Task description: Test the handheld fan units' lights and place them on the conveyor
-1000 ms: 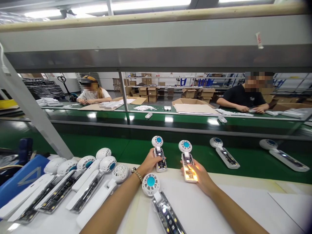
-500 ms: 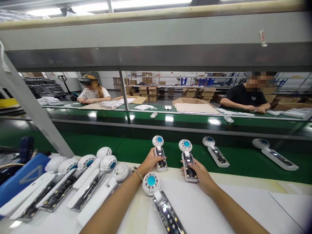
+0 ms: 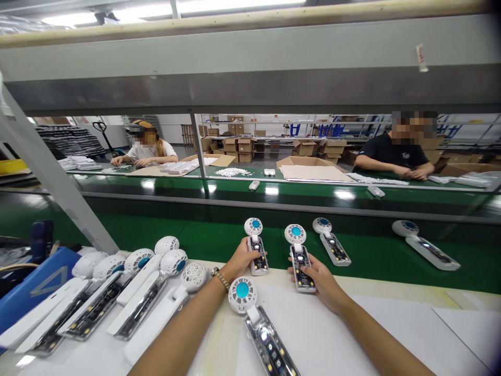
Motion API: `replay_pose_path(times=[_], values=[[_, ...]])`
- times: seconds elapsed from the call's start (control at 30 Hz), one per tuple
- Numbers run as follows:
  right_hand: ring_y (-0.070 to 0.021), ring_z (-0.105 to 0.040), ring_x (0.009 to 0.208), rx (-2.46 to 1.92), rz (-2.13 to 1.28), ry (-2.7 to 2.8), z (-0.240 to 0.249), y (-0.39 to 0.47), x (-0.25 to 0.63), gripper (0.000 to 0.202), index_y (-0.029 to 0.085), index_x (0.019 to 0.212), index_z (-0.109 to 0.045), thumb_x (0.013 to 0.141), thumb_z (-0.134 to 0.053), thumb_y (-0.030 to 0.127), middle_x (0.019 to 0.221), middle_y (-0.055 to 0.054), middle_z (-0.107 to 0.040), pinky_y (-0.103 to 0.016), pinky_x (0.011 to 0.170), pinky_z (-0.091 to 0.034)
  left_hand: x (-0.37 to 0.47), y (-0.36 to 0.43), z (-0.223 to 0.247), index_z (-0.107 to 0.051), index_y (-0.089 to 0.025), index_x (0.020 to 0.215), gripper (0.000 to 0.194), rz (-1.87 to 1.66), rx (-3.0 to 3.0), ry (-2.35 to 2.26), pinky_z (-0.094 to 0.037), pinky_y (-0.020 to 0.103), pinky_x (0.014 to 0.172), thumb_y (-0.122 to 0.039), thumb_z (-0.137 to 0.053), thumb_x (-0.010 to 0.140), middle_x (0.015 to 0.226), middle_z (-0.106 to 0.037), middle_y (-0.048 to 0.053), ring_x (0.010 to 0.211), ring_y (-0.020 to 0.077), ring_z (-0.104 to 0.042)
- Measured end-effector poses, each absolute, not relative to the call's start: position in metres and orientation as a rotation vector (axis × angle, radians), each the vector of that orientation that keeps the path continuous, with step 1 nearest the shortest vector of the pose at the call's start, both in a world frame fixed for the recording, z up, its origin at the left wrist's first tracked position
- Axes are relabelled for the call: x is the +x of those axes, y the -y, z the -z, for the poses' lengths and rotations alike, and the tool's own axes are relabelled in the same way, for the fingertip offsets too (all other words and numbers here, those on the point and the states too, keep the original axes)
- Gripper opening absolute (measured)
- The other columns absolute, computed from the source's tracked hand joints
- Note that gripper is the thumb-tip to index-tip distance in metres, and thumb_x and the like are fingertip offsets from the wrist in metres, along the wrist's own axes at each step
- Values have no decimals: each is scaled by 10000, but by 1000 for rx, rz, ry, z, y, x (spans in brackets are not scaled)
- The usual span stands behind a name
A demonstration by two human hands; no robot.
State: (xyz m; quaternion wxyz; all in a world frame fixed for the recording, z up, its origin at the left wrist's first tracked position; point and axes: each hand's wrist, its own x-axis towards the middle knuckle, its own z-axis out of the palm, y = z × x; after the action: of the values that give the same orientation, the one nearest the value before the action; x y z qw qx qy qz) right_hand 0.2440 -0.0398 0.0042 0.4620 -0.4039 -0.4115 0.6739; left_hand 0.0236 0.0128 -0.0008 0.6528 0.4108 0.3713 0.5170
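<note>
We hold a pair side by side
Our left grip (image 3: 239, 259) clasps one blue-centred device (image 3: 257, 244), our right grip (image 3: 321, 279) another device (image 3: 300, 254) near it, at the far edge of the bench (image 3: 376, 290); a third device (image 3: 270, 339) lies nearer us

Fans (image 3: 299, 255): hard white plastic, smooth, slight sheen; their covers (image 3: 270, 342) clear plastic, glossy. Watch band (image 3: 224, 281): looks metal, shiny. Near belt (image 3: 215, 237): green, smooth, low sheen; far belt (image 3: 305, 193) glossier, mirrors lamps. Sheets (image 3: 395, 318) on bench: white paper, matt. Blue bin (image 3: 52, 279): smooth plastic. Post (image 3: 66, 169): painted metal. Overhead beam (image 3: 250, 91): grey metal, dull sheen; top strip (image 3: 250, 23) bare wood, matt. Boxes (image 3: 245, 150): brown cardboard, matt. Black shirt (image 3: 393, 154): matt cloth.
</note>
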Motion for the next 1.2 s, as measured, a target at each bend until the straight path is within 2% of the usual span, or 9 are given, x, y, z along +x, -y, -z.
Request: replay_pose_path(times=[0.23, 0.43, 0.6, 0.77, 0.9, 1.2], values=[[-174, -643, 704, -980, -1642, 992, 1, 39, 244, 430, 187, 1080, -486, 707, -661, 312, 859, -48, -679, -296, 667, -494, 23, -11, -1, -391, -167, 958, 529, -1167, 924, -830, -498, 369, 675, -60, -651, 509, 936, -567, 69, 817, 241, -621], [-187, -649, 747, -979, -1624, 995, 2, 38, 244, 467, 200, 1117, -464, 710, -664, 311, 979, -67, -657, -318, 689, -517, 23, -11, -2, -393, -167, 955, 530, -1169, 911, -826, -497, 363, 673, -51, -653, 509, 918, -574, 66, 806, 233, -620], [-230, -634, 892, -942, -1585, 1005, 4, 37, 243, 492, 207, 1104, -474, 679, -694, 323, 1114, -83, -605, -334, 724, -528, 23, -11, -1, -399, -171, 943, 522, -1169, 903, -823, -498, 373, 684, -54, -674, 515, 914, -579, 63, 804, 230, -619], [-217, -647, 830, -973, -1603, 1013, 2, 37, 243, 504, 202, 1126, -463, 690, -684, 327, 1129, -94, -598, -328, 683, -533, 23, -10, -1, -412, -171, 944, 509, -1169, 902, -811, -500, 371, 695, -44, -672, 525, 935, -581, 64, 819, 230, -620], [-236, -625, 911, -942, -1585, 1003, 1, 39, 242, 501, 205, 1113, -478, 677, -698, 315, 1150, -91, -582, -343, 728, -530, 22, -11, 0, -413, -172, 948, 507, -1169, 896, -808, -504, 366, 693, -35, -662, 527, 946, -581, 64, 830, 232, -622], [-199, -647, 775, -984, -1607, 1043, -3, 40, 243, 541, 194, 1170, -405, 715, -666, 325, 986, -80, -644, -320, 676, -518, 22, -10, -1, -413, -167, 952, 514, -1175, 881, -797, -508, 368, 688, -24, -644, 515, 935, -595, 69, 822, 232, -624]])
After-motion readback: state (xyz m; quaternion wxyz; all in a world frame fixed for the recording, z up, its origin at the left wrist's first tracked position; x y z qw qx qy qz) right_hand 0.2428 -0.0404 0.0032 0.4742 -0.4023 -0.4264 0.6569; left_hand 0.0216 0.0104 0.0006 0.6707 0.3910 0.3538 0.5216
